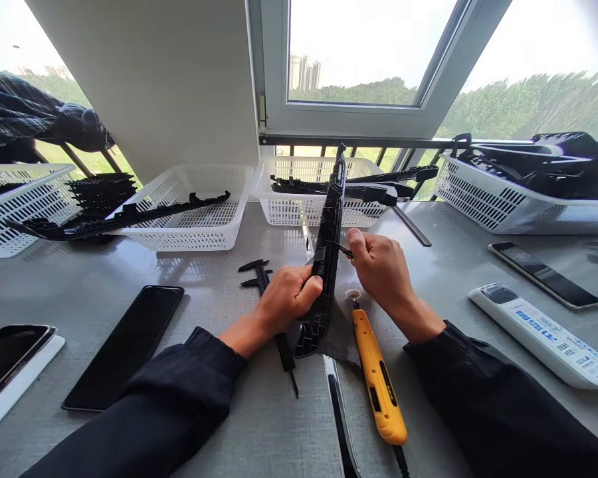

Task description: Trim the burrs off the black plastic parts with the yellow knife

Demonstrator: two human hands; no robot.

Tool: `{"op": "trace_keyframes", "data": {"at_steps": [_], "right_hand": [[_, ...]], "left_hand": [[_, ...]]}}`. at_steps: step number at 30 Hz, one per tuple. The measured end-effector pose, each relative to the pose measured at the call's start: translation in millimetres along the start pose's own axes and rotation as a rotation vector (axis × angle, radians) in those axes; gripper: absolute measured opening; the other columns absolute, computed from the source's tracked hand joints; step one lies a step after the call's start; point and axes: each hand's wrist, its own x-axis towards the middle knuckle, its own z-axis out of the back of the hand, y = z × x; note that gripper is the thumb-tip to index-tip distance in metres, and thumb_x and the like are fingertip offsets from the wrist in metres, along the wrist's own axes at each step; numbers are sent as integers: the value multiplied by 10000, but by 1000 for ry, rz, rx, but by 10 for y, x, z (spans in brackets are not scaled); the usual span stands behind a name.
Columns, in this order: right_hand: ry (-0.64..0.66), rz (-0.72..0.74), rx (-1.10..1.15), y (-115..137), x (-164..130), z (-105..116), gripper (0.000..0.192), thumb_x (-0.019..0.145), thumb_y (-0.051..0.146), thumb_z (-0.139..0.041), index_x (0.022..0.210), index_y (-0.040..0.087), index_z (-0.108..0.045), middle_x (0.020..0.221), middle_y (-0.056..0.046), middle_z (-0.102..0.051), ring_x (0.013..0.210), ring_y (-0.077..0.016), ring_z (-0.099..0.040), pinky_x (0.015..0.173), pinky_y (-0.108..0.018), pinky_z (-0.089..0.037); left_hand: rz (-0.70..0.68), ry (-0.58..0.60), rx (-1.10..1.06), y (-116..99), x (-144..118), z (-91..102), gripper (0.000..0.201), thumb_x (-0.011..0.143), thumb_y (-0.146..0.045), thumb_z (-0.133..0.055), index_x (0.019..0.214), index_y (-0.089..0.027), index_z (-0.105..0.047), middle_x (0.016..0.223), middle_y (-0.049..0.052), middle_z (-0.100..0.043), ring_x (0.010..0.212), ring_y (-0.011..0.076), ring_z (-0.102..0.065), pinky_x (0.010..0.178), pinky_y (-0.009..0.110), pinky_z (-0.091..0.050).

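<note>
Nearest, a yellow rotary tool (379,378) lies on the bench (219,425), close under the right arm. A sleeve could snag it and roll it. Its cord (401,462) runs out of sight at the bottom, and so does a shiny trim strip (335,405), so I can't see where they end.

The left hand (295,292) is wrapped around the low part of a long black plastic trim piece (333,212), which stands tilted up in the middle, over a grey cloth (346,342). If that grip is loose, the piece could twist, since its top sticks up with nothing holding it. The left hand and arm also cover some of the black caliper (285,353).

The right hand (381,265) is closed in a fist on a thin dark tool (345,251), its tip at the piece's edge. Its handle is hidden, and I can't tell if it is a blade. If it slips, it might scratch the plastic or poke the left thumb.

Farther back, the piece blocks some of the white basket (279,216) and the black parts (363,192) there.
</note>
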Motion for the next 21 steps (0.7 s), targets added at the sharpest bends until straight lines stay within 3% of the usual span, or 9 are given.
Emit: {"op": "trace_keyframes", "data": {"at_steps": [7,14,17,21], "right_hand": [[71,81,2,124,-96,-4,522,1037,505,-317,608,216,-384,562,2,-456,557,-133,-304,605,-308,-166],[134,131,31,190,-124,13,484,1006,459,-365,589,215,-330,550,15,-403,552,-123,-276,605,-303,-181],[90,120,61,201,-127,26,482,1005,479,-347,598,222,-322,542,19,-375,555,-126,-286,607,-302,-187],[44,108,81,208,-132,47,472,1005,485,-338,609,229,-320,533,25,-352,551,-127,-281,607,-303,-192]], "left_hand": [[59,-150,-66,26,10,7,301,958,-357,-373,680,-241,-375,614,-34,-431,585,140,-384,586,307,-282],[82,-191,-93,76,26,7,294,981,-358,-371,718,-239,-430,638,-14,-500,600,155,-435,596,310,-322],[36,-147,-56,67,17,2,310,982,-376,-385,705,-240,-413,623,-17,-497,584,151,-428,583,304,-304],[-29,-2,7,35,6,-6,292,957,-353,-395,686,-243,-386,583,-33,-454,541,139,-390,567,301,-271]]}}
